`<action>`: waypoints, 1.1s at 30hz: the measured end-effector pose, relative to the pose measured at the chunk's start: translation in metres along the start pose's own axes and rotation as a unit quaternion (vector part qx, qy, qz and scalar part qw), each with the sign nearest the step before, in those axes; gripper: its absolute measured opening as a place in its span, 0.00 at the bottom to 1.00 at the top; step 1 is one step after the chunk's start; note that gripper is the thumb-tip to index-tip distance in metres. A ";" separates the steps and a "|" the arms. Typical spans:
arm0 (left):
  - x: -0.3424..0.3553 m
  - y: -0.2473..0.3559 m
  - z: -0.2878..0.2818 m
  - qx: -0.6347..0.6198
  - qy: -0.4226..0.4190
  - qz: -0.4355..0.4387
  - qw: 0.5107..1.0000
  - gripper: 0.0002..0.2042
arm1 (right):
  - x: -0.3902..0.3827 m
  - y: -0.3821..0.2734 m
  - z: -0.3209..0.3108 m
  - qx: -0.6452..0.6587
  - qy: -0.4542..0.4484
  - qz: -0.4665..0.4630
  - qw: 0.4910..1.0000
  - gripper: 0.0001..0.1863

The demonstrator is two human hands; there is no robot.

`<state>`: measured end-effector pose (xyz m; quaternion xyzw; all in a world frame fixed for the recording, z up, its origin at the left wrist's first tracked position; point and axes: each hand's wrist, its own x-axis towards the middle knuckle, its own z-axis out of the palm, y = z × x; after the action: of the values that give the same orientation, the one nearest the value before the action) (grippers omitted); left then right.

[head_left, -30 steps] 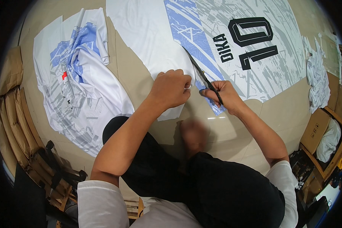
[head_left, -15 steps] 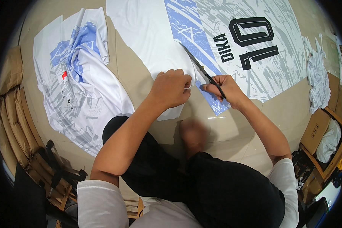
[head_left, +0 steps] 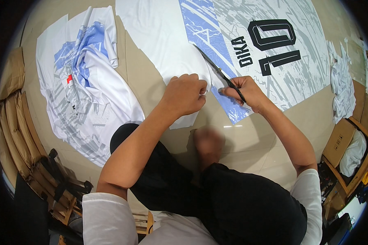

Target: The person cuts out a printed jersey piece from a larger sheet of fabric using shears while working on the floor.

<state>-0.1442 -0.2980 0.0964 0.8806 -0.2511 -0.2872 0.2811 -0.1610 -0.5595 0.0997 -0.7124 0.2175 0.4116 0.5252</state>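
Note:
A wide sheet of printed fabric point(head_left: 308, 77) lies on the floor before me, grey-patterned with bold black lettering and a blue band point(head_left: 198, 24). To the left of that band is its plain white fabric point(head_left: 151, 36). My left hand point(head_left: 186, 94) is closed in a pinch on the white fabric's edge. In my right hand point(head_left: 249, 93) is a pair of black scissors point(head_left: 216, 68), fingers around the handles. Its blades point up and left along the border between white fabric and blue band, where a cut gap shows below them.
Another white, blue and grey fabric piece point(head_left: 90, 90) lies crumpled at left. White scraps point(head_left: 342, 85) hang at far right, above an open cardboard box point(head_left: 340, 141). Brown wrapped bundles point(head_left: 18, 126) line the left side. My bare foot point(head_left: 208, 143) rests on the tiled floor.
My right hand and the scissors' handles have shifted slightly right and upward; the blades look closer together. My left hand stays in place.

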 end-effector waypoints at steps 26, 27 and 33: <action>-0.002 0.001 -0.001 0.005 -0.011 -0.009 1.000 0.07 | 0.014 -0.018 -0.015 -0.035 -0.030 -0.013 0.999 0.19; -0.001 0.000 0.000 0.005 -0.010 -0.009 1.000 0.07 | 0.015 -0.018 -0.016 -0.036 -0.032 -0.011 0.999 0.19; -0.001 0.002 -0.002 0.005 -0.010 -0.013 1.000 0.07 | 0.015 -0.023 -0.021 -0.043 -0.041 -0.013 0.998 0.19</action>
<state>-0.1445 -0.2980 0.0999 0.8821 -0.2441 -0.2982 0.2710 -0.1280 -0.5689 0.1025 -0.7192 0.1686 0.4427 0.5082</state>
